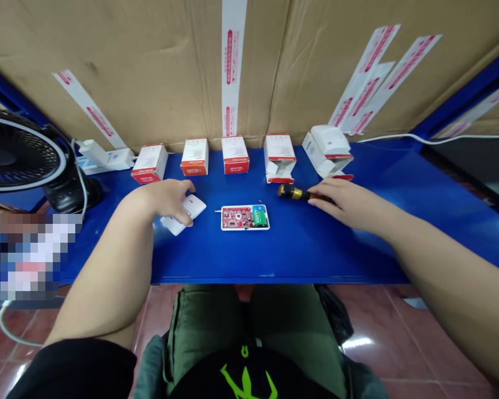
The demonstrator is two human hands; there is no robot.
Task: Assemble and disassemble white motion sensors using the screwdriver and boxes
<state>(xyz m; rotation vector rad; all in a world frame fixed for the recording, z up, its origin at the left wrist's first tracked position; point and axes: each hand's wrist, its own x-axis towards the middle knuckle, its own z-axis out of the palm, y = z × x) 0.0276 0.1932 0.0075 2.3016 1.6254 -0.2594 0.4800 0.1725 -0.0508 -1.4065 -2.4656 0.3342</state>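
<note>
My left hand (166, 200) is closed around the edges of a white plastic cover (195, 206), held at the blue table's surface. To its right lies an opened white device (235, 217), showing a red circuit board and a green-and-blue battery (259, 216). A thin metal piece sticks out from its left end. A tiny screw-like bit (260, 201) rests just behind it. My right hand (349, 202) has its fingers closed on a screwdriver (290, 192) with a black and yellow handle. The handle points left, and the fingers hide the tool's other end.
Several small red-and-white boxes (235, 154) line the back, against cardboard. On the rightmost open box (325, 158) sits a white device (331, 138). A black fan (12, 149) and a power strip (118, 159) stand at left. A white cable (436, 142) runs along the back right.
</note>
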